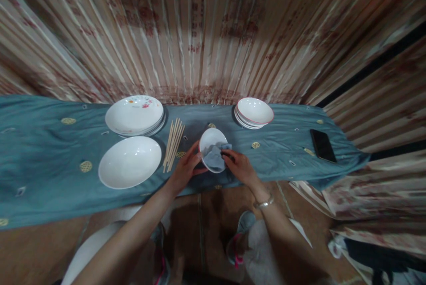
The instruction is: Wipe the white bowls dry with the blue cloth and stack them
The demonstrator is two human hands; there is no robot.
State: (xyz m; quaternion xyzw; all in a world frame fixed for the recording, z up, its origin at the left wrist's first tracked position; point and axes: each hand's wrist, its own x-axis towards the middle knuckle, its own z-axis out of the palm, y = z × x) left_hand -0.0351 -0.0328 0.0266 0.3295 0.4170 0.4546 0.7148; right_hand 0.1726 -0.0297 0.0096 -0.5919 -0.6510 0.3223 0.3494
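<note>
A small white bowl (213,135) is tilted over the front edge of the table, its inside facing me. My left hand (188,165) grips the bowl by its left side, thumb at the rim. Inside the bowl lies a crumpled grey-blue cloth (214,156). My right hand (240,165) pinches the cloth at the bowl's right rim, fingers closed. Just left of the bowl, a bundle of wooden chopsticks (173,145) rests on the tablecloth.
A stack of plates (133,114) with a floral top one stands at the back left, behind a large white bowl (129,163). Stacked red-rimmed bowls (254,111) sit at the back right. A black phone (322,145) lies on the blue-green tablecloth (279,156). A curtain (213,68) hangs behind.
</note>
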